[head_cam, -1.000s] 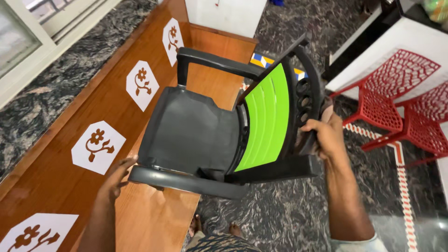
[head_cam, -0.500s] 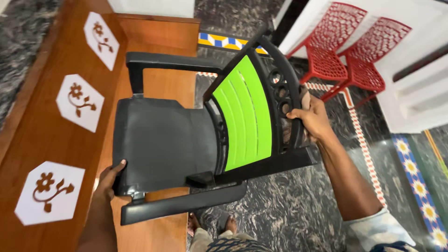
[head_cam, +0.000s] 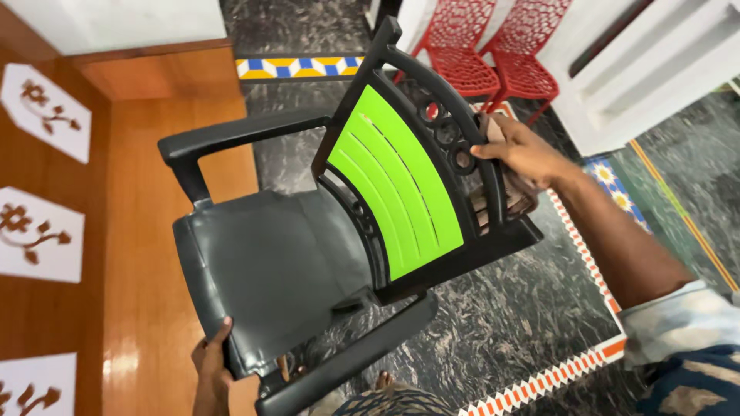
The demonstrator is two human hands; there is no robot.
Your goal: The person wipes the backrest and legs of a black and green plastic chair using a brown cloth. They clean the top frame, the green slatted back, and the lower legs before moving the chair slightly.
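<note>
Your left hand grips the near seat edge of the black chair; your right hand grasps its backrest. The chair hangs tilted above the wooden platform edge, dark floor open right.

This looks like the inside of a home or a small hall, with a furnished, lived-in floor rather than a work bench. The floor is polished dark marble with grey veins, edged by patterned tile borders in blue, yellow, white and orange. A glossy wooden platform carries white hexagon panels with brown flower motifs. Two red lattice plastic chairs stand beside a white wall or cabinet
</note>
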